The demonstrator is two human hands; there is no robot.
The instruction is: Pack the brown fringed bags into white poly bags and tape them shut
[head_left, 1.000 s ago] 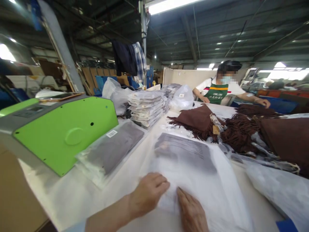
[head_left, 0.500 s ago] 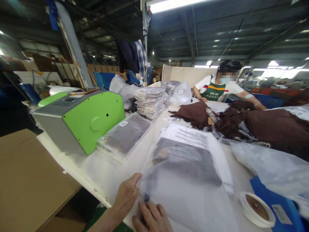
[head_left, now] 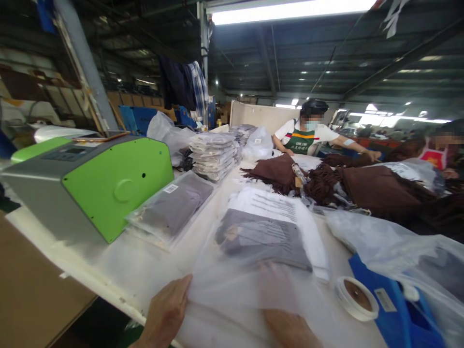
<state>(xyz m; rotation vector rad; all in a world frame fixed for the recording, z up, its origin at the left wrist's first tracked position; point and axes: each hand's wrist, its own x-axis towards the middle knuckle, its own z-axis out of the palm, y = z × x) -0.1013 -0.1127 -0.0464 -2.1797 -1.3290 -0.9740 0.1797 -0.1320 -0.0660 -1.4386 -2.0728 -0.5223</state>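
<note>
A large clear plastic bag (head_left: 224, 295) lies across the near part of the table. My left hand (head_left: 167, 309) is closed on the left side of the bag's near end, thumb uppermost. My right hand (head_left: 277, 290) is inside the bag, blurred through the film, its fingers seemingly stretched out towards the grey fabric. That folded grey fabric piece (head_left: 261, 237) shows through plastic farther up, with dark printed lines over it. White printed plastic (head_left: 308, 227) lies beneath and beyond it.
A green and grey machine (head_left: 119, 188) stands left, beside a bagged grey item (head_left: 174, 205). Stacked bagged items (head_left: 212, 154) lie behind. Brown fringed textiles (head_left: 377, 188) cover the right side. A tape roll (head_left: 357, 298) rests near a blue object (head_left: 384, 290). A co-worker (head_left: 306, 130) stands opposite.
My right hand has moved from the bag's near edge into the bag, up and to the right. My left hand keeps its hold. The view has shifted to the right.
</note>
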